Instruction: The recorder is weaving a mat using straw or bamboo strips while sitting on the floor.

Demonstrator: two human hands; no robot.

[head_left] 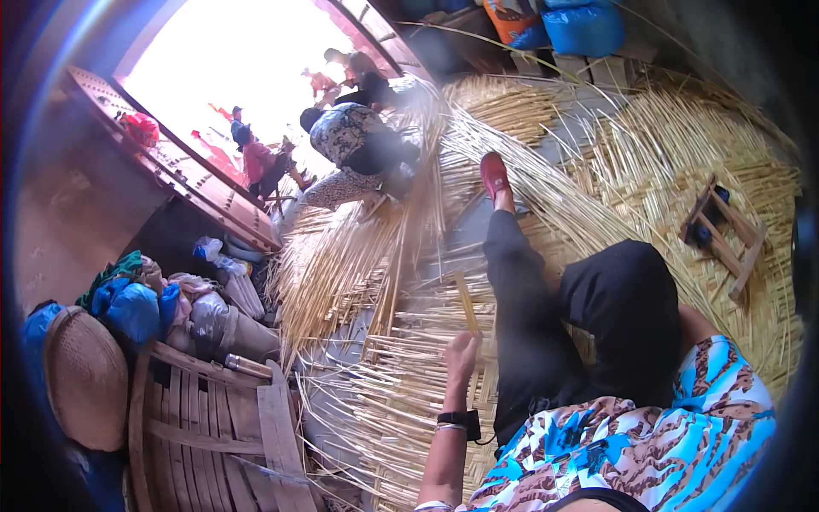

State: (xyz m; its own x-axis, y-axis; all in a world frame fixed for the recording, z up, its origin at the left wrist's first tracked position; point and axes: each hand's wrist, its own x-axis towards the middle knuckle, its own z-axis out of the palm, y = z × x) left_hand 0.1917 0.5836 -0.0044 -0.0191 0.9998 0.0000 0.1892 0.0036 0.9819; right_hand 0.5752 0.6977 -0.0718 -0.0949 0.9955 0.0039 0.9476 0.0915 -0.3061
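My left hand (461,352), with a dark band on its wrist, is closed on a pale flat strip (465,303) that points upward from my fingers. Beneath and around it lies a partly woven mat (409,401) of straw-coloured strips, with many loose ends at its left side. My dark-trousered legs (520,307) are on the mat's right, one stretched out to a red shoe (495,177). My right hand is not in view; only a bit of that arm shows beside my patterned top.
Several people (345,145) crouch or sit by the bright doorway (217,51). A wooden stool (717,239) lies on woven mat at right. A slatted wooden seat (205,427), straw hat (85,375) and bundled bags (136,311) crowd the left. Blue sacks (580,30) stand at back.
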